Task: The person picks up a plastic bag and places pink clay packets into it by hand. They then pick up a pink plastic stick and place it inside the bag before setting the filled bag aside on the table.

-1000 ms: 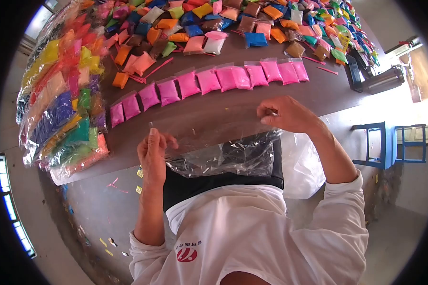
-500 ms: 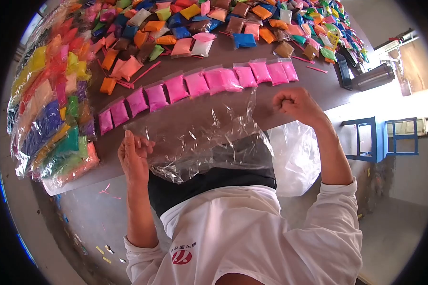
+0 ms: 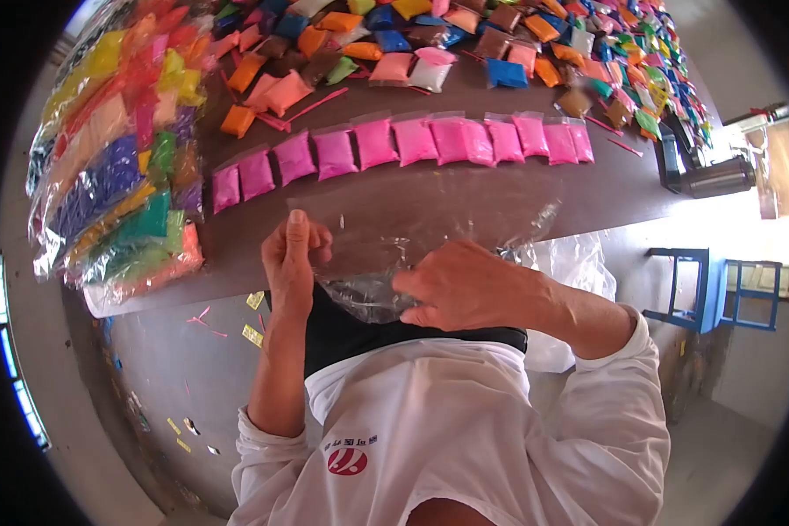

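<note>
The clear bag is at the near edge of the surface, in front of the person's lap, its thin film creased and catching the light. The left hand pinches its left side, thumb upright against curled fingers. The right hand reaches across the bag from the right, back of the hand up and fingers bent — whether they grip the film or only lie against it, I cannot tell. Just beyond the bag, the pink packets lie in a slightly curved row from left to right, several of them touching or overlapping. Past the row, a heap of small packets in many colours covers the far part of the surface, with thin pink sticks among them. Large bags of coloured packets are piled along the left side. A metal flask lies on its side near the right end — a blue stool stands on the floor beyond.
</note>
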A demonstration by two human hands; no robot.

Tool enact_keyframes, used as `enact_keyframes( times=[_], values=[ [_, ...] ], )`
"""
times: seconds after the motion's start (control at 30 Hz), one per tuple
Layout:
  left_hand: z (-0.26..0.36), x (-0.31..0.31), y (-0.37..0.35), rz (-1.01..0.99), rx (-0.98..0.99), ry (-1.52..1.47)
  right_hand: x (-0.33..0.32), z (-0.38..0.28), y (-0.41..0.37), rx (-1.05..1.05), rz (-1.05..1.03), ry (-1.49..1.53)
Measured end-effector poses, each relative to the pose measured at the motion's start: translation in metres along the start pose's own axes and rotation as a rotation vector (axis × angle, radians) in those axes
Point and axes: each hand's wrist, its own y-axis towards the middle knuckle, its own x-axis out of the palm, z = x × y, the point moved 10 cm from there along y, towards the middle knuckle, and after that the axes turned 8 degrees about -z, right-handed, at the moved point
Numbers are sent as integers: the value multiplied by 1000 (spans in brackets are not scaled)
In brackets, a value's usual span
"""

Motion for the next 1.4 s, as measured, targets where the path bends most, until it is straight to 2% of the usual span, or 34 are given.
enact_keyframes(
  times=[0.07, 0.17, 0.27, 0.37, 0.47, 0.57, 0.67, 0.77, 0.83, 0.97, 1.07, 1.17, 1.23, 1.37, 1.4],
  values=[
    [-3, 2, 0, -39, 27, -38, 18, -7, 13, -77, -154, -41],
    [-5, 2, -1, -63, 19, -81, 21, -2, 22, -66, -200, 113],
    [-3, 5, 1, -100, 18, -117, 12, 5, 24, -65, -145, 224],
    [2, 7, 2, -168, 40, -126, 7, 3, 20, -113, -85, 208],
    [8, 13, -1, -243, 81, -102, -8, -11, 3, -163, 131, 137],
    [10, 21, -7, -321, 95, -83, 1, -12, -3, -110, 231, 94],
    [12, 30, -17, -369, 63, -14, 4, -10, -6, -69, 261, 117],
    [15, 35, -26, -398, 85, 34, 5, -5, -7, -33, 202, 117],
    [17, 37, -30, -407, 137, -21, 4, -8, -16, -70, 271, 89],
    [6, 49, -36, -349, 19, 90, 0, -31, -30, -206, 501, -158],
    [5, 56, -34, -326, -39, 77, 29, -27, -19, -154, 242, -165],
    [9, 62, -30, -320, -6, 25, 40, -17, -20, 39, -124, 343],
    [7, 65, -29, -331, 28, -41, 44, -17, -14, -74, -148, 464],
    [18, 77, -32, -352, 52, 57, 79, -14, 6, -275, -269, 629],
    [21, 84, -34, -384, 68, 50, 91, -13, 7, -262, -330, 629]
  ],
)
